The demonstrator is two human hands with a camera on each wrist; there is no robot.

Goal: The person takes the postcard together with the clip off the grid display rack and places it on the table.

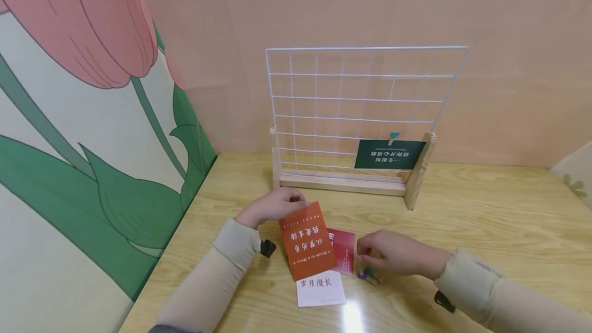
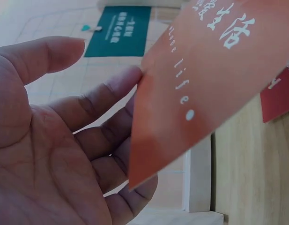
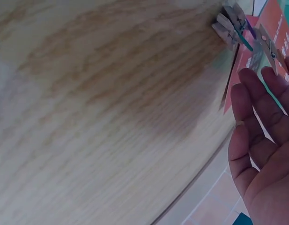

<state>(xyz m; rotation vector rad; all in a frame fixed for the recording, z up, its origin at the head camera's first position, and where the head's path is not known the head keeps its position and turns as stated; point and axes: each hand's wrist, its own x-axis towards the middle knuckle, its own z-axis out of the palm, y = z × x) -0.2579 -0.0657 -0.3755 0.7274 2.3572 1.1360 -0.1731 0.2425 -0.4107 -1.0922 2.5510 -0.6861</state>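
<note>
An orange-red card with white writing stands tilted over the other cards. My left hand holds it by its far edge; in the left wrist view the fingers lie at and behind that edge, while the thumb stands apart from it. Beneath are a crimson card and a white card. Just right of them, my right hand has its thumb and fingertips around a small wooden clip. More clips lie on the table beside the cards.
Behind the hands stands a white wire grid in a wooden base. A dark green card hangs at its lower right from a clip with a teal heart. A tulip mural covers the left wall.
</note>
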